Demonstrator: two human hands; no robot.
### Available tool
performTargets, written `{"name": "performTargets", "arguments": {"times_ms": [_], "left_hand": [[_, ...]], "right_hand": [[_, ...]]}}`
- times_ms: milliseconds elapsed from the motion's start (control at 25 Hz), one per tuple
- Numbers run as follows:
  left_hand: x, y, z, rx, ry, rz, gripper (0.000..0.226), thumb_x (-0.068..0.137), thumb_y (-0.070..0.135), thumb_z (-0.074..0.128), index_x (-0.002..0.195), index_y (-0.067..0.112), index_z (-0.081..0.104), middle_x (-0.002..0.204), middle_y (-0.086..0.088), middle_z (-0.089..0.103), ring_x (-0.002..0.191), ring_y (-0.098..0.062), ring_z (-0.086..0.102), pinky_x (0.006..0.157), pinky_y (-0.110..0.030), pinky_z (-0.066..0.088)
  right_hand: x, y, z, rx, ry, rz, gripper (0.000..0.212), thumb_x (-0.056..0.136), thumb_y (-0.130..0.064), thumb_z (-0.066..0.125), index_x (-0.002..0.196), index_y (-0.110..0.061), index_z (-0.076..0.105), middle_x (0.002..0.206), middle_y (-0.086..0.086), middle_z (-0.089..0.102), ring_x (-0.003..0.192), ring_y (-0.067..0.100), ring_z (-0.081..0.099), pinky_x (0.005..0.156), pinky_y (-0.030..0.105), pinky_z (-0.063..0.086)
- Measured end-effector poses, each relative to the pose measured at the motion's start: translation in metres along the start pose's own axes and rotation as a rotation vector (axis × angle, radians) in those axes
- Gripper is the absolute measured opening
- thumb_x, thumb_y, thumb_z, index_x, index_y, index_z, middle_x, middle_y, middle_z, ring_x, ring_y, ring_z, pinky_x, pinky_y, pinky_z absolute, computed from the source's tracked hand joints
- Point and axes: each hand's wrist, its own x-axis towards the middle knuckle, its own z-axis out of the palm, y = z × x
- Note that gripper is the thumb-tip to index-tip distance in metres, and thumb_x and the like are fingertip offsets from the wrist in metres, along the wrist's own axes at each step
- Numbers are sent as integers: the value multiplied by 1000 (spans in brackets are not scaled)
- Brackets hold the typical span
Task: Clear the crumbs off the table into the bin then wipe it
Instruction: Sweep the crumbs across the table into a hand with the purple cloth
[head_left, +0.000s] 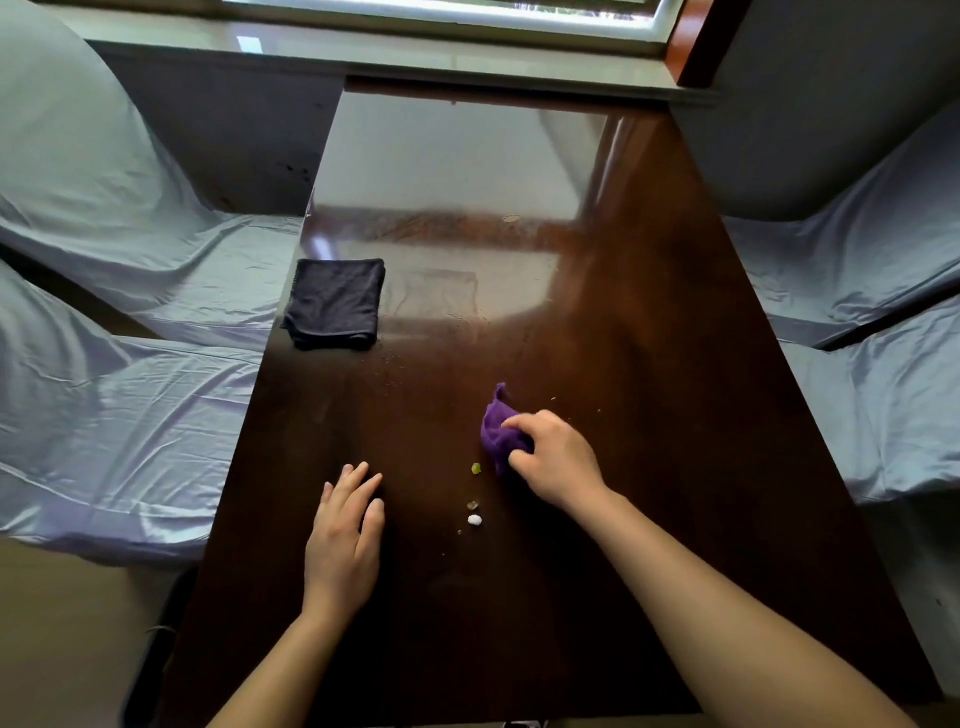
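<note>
You are standing at the near end of a dark, glossy bench; your right hand is lying on a purple cloth, its fingers clenched around the bunched fabric and pressing it to the wood; one corner of the cloth is sticking up on its far side. Your left hand is resting palm down on the wood, well to the left of the purple cloth, its fingers released and lying flat, gripping nothing.

The crumbs are sitting just on the near-left side of the purple cloth, between your two hands; a small green bit is lying closest to the cloth, almost touching its edge; a pale, dull bit is lying a little nearer to you, and a white bit is lying just beside that one; finer specks are scattered around them and beyond the cloth, too small to tell apart.

A folded black cloth is lying far to the left of the purple cloth, at the bench's left edge; seats draped in pale blue covers are flanking the bench on both sides; a window sill is running along beyond its far end.
</note>
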Motion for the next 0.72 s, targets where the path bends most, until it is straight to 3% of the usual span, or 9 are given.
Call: {"name": "performTargets", "arguments": {"times_ms": [120, 280, 360, 480, 640, 720], "left_hand": [[-1, -4, -6, -36, -14, 0, 45, 93, 27, 38, 126, 8, 60, 142, -5, 50, 139, -16, 36, 119, -39, 20], [-11, -8, -15, -98, -6, 3, 42, 92, 26, 40, 123, 10, 63, 135, 0, 55, 135, -17, 43, 116, -41, 28], [-16, -9, -21, -131, 26, -14, 40, 92, 25, 40, 121, 12, 64, 130, 1, 58, 129, -18, 49, 111, -40, 35], [-20, -16, -36, -152, 66, 0, 39, 92, 24, 40, 120, 11, 65, 125, -1, 63, 121, -16, 56, 103, -34, 41], [-16, -35, -54, -153, 122, 14, 40, 94, 23, 39, 120, 8, 65, 125, 5, 58, 125, -8, 49, 111, -38, 34], [-12, -48, -60, -154, 110, 24, 44, 95, 26, 35, 121, 6, 64, 127, -1, 60, 129, -15, 48, 115, -46, 29]], "right_hand": [[-22, -10, 24, -138, -56, -180, 39, 83, -31, 58, 121, -34, 62, 116, -4, 59, 106, 21, 55, 84, 35, 50], [-60, -32, 44, -15, -185, -306, 38, 82, -32, 56, 120, -36, 62, 117, -10, 59, 105, 14, 53, 86, 32, 49], [-68, -32, 34, 146, -123, -217, 38, 78, -25, 57, 114, -33, 66, 113, -11, 62, 104, 11, 55, 86, 30, 49], [-74, -3, 7, 344, 98, -21, 38, 71, -12, 61, 103, -32, 71, 104, -10, 66, 96, 8, 61, 85, 25, 47], [-87, 41, -2, 292, 135, 282, 37, 81, -6, 65, 102, -36, 67, 109, -9, 64, 97, 11, 61, 80, 26, 44], [-98, 37, 17, 235, 172, 366, 33, 82, -9, 66, 105, -33, 68, 111, -4, 64, 96, 15, 61, 78, 29, 44]]}}
